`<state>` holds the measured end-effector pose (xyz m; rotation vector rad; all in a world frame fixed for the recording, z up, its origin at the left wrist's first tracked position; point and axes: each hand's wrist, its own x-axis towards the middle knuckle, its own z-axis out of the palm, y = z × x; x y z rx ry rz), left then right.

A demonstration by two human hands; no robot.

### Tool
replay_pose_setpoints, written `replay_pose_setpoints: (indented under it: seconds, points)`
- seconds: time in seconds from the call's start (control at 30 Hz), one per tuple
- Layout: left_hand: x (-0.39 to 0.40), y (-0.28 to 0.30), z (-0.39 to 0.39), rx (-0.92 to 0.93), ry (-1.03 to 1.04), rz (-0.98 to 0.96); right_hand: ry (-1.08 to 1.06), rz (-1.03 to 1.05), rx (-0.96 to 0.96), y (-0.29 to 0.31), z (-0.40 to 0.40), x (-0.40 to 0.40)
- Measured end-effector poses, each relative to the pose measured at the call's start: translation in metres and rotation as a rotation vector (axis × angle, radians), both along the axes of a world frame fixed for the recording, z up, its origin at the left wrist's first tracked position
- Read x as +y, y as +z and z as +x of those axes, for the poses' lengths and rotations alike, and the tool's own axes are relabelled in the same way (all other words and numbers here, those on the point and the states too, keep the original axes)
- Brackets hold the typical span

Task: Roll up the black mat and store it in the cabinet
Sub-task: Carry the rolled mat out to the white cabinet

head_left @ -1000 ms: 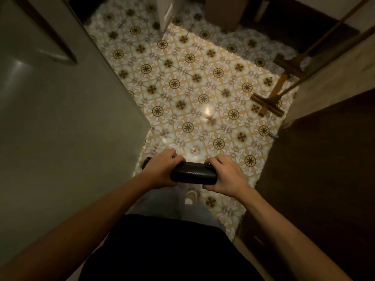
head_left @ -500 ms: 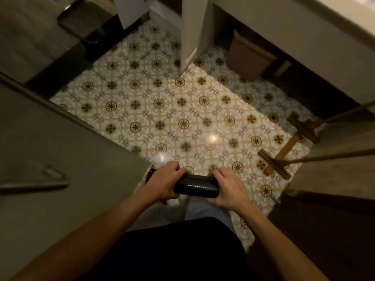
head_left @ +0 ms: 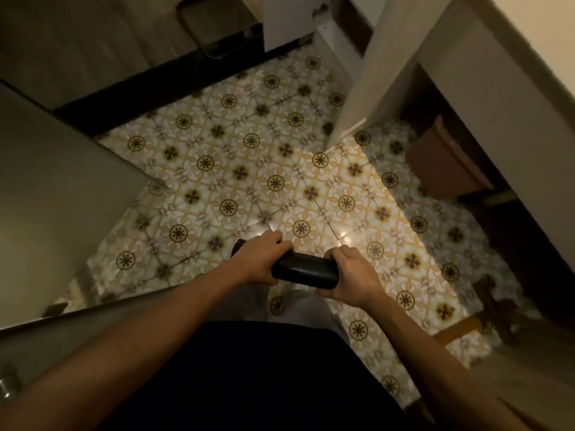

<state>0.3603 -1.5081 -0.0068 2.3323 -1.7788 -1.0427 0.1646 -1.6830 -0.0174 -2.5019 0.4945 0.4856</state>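
Note:
The black mat (head_left: 303,270) is rolled into a tight tube and held level in front of my body, above the patterned tile floor. My left hand (head_left: 263,258) is wrapped around its left end, and a short dark stub of the roll sticks out past my knuckles. My right hand (head_left: 350,276) grips the right end, fingers curled over the top. A tall grey cabinet (head_left: 62,213) rises close on my left, its top edge running across below my left forearm.
The yellow patterned tile floor (head_left: 249,169) stretches ahead. A pale counter (head_left: 485,98) with a brown bin (head_left: 441,163) under it runs along the right. A white panel (head_left: 354,88) stands ahead. Wooden legs (head_left: 460,328) rest on the floor at lower right.
My view has swung to the right and upward across the room; the cabinet side now fills less of the left and the counter appears on the right. Both hands keep holding the rolled mat.

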Motion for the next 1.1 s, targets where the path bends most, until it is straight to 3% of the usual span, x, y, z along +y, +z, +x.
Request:
replay_pose_setpoints:
  seconds: [0.3,0.63,0.9,1.1]
  points:
    - [-0.060,-0.013,0.132,0.032,0.208,0.000,0.235,0.002,-0.015,-0.007,0.175,-0.099]
    - [-0.142,-0.011,0.335,-0.010,0.280,-0.021,0.210,-0.021,-0.084,0.002,0.388,-0.184]
    - [-0.220,-0.018,0.459,-0.024,0.141,0.007,0.103,0.018,-0.038,-0.010,0.488,-0.244]
    - [-0.321,-0.038,0.557,0.024,0.030,0.036,-0.044,0.031,-0.015,-0.028,0.564,-0.319]
